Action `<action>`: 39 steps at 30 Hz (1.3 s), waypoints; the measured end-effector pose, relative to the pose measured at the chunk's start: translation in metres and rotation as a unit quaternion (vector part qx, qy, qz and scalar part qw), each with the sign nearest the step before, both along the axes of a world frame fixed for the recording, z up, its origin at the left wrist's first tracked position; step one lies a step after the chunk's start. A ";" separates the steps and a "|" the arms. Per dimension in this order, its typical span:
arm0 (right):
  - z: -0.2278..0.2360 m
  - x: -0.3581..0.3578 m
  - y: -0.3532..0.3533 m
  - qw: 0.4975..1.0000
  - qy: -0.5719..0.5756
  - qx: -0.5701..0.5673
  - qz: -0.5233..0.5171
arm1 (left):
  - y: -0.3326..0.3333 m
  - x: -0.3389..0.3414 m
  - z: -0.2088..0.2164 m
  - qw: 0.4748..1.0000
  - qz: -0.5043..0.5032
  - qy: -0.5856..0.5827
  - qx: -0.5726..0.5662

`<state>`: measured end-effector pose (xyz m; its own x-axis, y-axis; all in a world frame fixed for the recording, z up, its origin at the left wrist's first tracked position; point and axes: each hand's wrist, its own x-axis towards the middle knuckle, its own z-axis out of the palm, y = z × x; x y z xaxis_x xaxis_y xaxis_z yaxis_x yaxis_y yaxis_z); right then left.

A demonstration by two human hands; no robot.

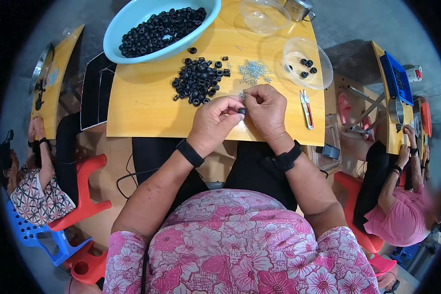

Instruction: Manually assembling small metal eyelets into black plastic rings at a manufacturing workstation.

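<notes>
Over the near edge of the wooden table, my left hand (214,120) pinches a small black ring-like part (241,111) between thumb and fingertips. Close against it, my right hand (267,109) has its thumb and forefinger pressed together; whatever is between them is too small to make out. Just beyond my hands lies a heap of similar black parts (197,81). To its right a pile of tiny clear or silvery pieces (253,72) is spread on the tabletop, with a few strays near my fingertips.
A light-blue basin (113,41) full of black parts stands at the far left. On the right are a clear tub (327,73) with several black parts, red-handled thread snips (307,110), another clear container (264,17) and a metal mug (299,9). People work at side tables.
</notes>
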<state>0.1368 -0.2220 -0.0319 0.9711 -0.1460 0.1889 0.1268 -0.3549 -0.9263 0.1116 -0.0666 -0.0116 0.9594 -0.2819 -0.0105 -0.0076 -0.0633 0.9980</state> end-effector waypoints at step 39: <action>0.004 0.000 0.002 0.998 -0.014 -0.060 -0.031 | 0.000 -0.001 0.002 0.996 0.020 -0.071 0.054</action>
